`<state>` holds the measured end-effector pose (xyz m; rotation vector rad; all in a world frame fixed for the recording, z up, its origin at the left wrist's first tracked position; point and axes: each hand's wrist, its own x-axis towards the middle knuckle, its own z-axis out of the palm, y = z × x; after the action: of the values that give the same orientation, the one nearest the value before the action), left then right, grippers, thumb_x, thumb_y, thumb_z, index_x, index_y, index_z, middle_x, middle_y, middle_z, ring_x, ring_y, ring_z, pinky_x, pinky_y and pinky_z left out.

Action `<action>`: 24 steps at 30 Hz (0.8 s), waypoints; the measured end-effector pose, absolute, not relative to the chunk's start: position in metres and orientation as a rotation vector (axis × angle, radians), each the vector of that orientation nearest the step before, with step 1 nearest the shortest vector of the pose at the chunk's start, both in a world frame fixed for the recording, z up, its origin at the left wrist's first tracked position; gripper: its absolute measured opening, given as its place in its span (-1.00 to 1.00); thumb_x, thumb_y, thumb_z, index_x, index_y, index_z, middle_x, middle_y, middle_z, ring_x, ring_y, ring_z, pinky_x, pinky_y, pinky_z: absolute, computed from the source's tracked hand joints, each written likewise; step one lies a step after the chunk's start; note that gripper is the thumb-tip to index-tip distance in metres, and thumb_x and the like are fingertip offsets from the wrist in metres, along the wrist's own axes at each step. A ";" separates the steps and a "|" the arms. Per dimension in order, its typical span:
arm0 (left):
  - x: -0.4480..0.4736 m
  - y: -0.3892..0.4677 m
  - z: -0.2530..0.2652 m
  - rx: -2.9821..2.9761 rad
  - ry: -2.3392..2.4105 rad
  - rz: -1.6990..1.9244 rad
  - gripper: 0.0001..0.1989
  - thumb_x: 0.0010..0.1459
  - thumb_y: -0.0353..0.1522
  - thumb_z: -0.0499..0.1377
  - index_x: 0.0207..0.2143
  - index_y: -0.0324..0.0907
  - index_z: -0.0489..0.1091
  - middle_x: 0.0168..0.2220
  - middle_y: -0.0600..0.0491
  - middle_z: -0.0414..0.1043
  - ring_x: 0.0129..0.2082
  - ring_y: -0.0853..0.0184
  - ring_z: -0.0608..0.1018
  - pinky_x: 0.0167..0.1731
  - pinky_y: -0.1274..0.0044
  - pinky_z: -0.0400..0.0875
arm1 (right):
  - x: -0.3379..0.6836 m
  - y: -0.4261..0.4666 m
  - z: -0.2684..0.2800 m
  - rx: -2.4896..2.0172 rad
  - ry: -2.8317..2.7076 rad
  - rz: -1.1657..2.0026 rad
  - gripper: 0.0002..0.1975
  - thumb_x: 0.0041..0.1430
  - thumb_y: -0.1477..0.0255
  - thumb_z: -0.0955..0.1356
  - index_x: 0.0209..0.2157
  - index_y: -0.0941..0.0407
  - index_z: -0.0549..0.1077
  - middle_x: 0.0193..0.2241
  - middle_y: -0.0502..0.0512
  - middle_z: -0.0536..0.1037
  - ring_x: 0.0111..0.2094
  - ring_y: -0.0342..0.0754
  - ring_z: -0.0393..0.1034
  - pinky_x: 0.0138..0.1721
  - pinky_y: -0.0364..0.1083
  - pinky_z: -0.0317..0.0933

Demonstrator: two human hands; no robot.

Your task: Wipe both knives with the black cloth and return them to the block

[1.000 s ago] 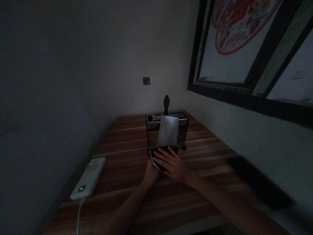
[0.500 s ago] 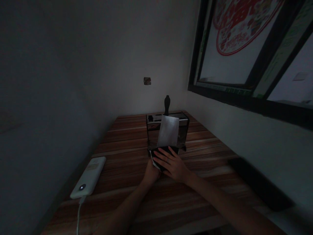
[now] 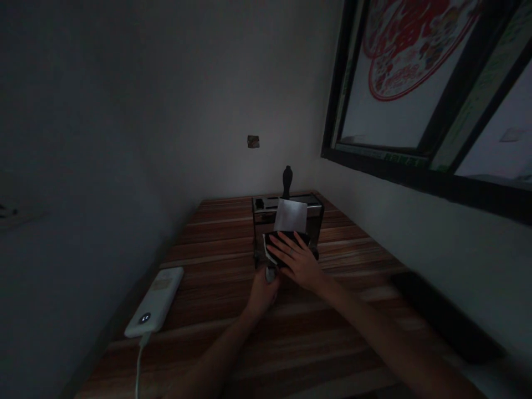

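Observation:
My left hand (image 3: 262, 291) is closed at the lower end of what looks like a cleaver, its broad silver blade (image 3: 291, 215) pointing up and away from me. The handle is mostly hidden in the fist. A black cloth (image 3: 272, 244) with a pale edge lies over the lower part of the blade. My right hand (image 3: 298, 257) presses the cloth there, fingers stretched out across it and thumb side out of sight. Just behind the blade stands a shiny metal knife rack (image 3: 260, 221) with slots in its top. One black knife handle (image 3: 287, 182) sticks up out of it.
On the wood-patterned table (image 3: 216, 244), a white power bank (image 3: 155, 302) with a cable (image 3: 138, 366) lies at the left. A long dark object (image 3: 446, 316) lies along the right side. Walls border the table, and a dark-framed window (image 3: 382, 100) is at upper right.
My right hand and the black cloth have moved up the blade, so less of its upper part shows. My left hand has come apart from the cloth and is more visible. The view has shifted slightly.

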<state>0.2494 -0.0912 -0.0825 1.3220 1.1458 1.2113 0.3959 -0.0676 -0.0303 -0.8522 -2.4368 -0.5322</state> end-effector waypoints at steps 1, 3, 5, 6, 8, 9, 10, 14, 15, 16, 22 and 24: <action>0.249 -0.092 -0.082 1.324 1.140 1.214 -0.82 -0.05 -0.27 0.15 -0.46 -0.21 0.27 -0.74 0.23 0.20 -0.77 0.52 0.19 -0.73 0.67 0.08 | 0.396 -0.065 -0.028 -0.864 -2.421 -0.536 -0.45 0.21 0.38 0.21 0.22 0.09 0.04 0.24 0.08 0.06 0.28 0.01 -0.25 0.22 0.21 -0.26; 0.249 -0.092 -0.081 1.323 1.143 1.204 -0.80 -0.05 -0.25 0.17 -0.48 -0.20 0.26 -0.75 0.24 0.18 -0.77 0.53 0.18 -0.74 0.67 0.06 | 0.397 -0.059 -0.022 -0.891 -2.389 -0.542 -0.45 0.21 0.39 0.20 0.23 0.09 0.03 0.25 0.07 0.04 0.28 0.01 -0.27 0.22 0.20 -0.27; 0.249 -0.092 -0.082 1.317 1.166 1.193 -0.79 -0.05 -0.24 0.17 -0.49 -0.19 0.25 -0.77 0.25 0.15 -0.79 0.53 0.16 -0.75 0.66 0.04 | 0.398 -0.054 -0.016 -0.918 -2.361 -0.546 -0.44 0.22 0.40 0.19 0.23 0.10 0.01 0.25 0.07 0.02 0.29 0.00 -0.28 0.23 0.20 -0.29; 0.249 -0.092 -0.083 1.315 1.177 1.187 -0.78 -0.04 -0.23 0.16 -0.48 -0.19 0.25 -0.78 0.26 0.13 -0.80 0.53 0.16 -0.76 0.66 0.04 | 0.398 -0.051 -0.012 -0.930 -2.347 -0.546 -0.44 0.22 0.40 0.19 0.24 0.10 0.00 0.25 0.07 0.01 0.29 0.00 -0.29 0.23 0.20 -0.30; 0.250 -0.092 -0.084 1.315 1.185 1.177 -0.77 -0.04 -0.21 0.16 -0.48 -0.18 0.24 -0.78 0.27 0.12 -0.82 0.53 0.15 -0.77 0.66 0.02 | 0.399 -0.047 -0.005 -0.950 -2.314 -0.546 -0.44 0.23 0.39 0.18 0.24 0.09 -0.02 0.26 0.06 0.00 0.29 -0.01 -0.29 0.23 0.19 -0.31; 0.250 -0.092 -0.085 1.312 1.187 1.169 -0.76 -0.05 -0.20 0.16 -0.48 -0.18 0.23 -0.79 0.28 0.11 -0.83 0.53 0.14 -0.79 0.66 0.01 | 0.400 -0.044 -0.001 -0.959 -2.296 -0.546 -0.44 0.23 0.39 0.18 0.25 0.08 -0.03 0.26 0.06 -0.01 0.29 -0.01 -0.28 0.24 0.19 -0.31; 0.250 -0.092 -0.084 1.307 1.188 1.162 -0.75 -0.05 -0.19 0.16 -0.49 -0.17 0.22 -0.79 0.29 0.10 -0.84 0.53 0.13 -0.80 0.66 -0.01 | 0.400 -0.041 0.002 -0.968 -2.281 -0.546 -0.44 0.24 0.39 0.17 0.25 0.07 -0.04 0.26 0.05 -0.02 0.29 -0.01 -0.28 0.24 0.19 -0.31; 0.251 -0.092 -0.082 1.293 1.196 1.165 -0.73 -0.07 -0.17 0.18 -0.49 -0.17 0.21 -0.82 0.30 0.06 -0.86 0.53 0.10 -0.81 0.66 -0.04 | 0.403 -0.029 0.016 -0.982 -2.238 -0.563 -0.45 0.26 0.36 0.16 0.25 0.05 -0.06 0.27 0.04 -0.03 0.29 -0.02 -0.28 0.24 0.18 -0.33; 0.251 -0.093 -0.081 1.293 1.197 1.167 -0.73 -0.06 -0.18 0.18 -0.49 -0.17 0.22 -0.81 0.30 0.06 -0.85 0.53 0.10 -0.81 0.66 -0.04 | 0.404 -0.027 0.018 -0.984 -2.228 -0.569 -0.45 0.26 0.35 0.15 0.25 0.05 -0.06 0.26 0.04 -0.03 0.29 -0.02 -0.28 0.24 0.18 -0.33; 0.251 -0.093 -0.081 1.292 1.199 1.168 -0.74 -0.06 -0.18 0.18 -0.49 -0.17 0.22 -0.81 0.30 0.07 -0.85 0.54 0.10 -0.81 0.66 -0.03 | 0.404 -0.024 0.021 -0.986 -2.219 -0.572 -0.46 0.27 0.34 0.15 0.25 0.05 -0.05 0.26 0.04 -0.02 0.29 -0.02 -0.28 0.24 0.18 -0.33; 0.251 -0.092 -0.079 1.278 1.207 1.194 -0.72 -0.10 -0.18 0.21 -0.50 -0.19 0.24 -0.75 0.26 0.15 -0.80 0.54 0.17 -0.78 0.67 0.04 | 0.403 -0.016 0.027 -0.995 -2.159 -0.569 -0.46 0.28 0.31 0.14 0.25 0.01 -0.07 0.26 0.03 0.00 0.28 -0.02 -0.25 0.23 0.20 -0.33; 0.251 -0.093 -0.080 1.261 1.206 1.174 -0.71 -0.09 -0.16 0.20 -0.49 -0.18 0.24 -0.76 0.27 0.12 -0.82 0.54 0.15 -0.79 0.67 0.02 | 0.402 -0.016 0.026 -0.992 -2.153 -0.570 -0.46 0.28 0.31 0.14 0.25 0.02 -0.07 0.26 0.03 0.00 0.28 -0.02 -0.25 0.23 0.20 -0.33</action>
<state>0.2509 -0.0927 -0.0796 1.2611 1.2063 1.1740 0.4024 -0.0155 0.0264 -0.9924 -2.1530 -0.5697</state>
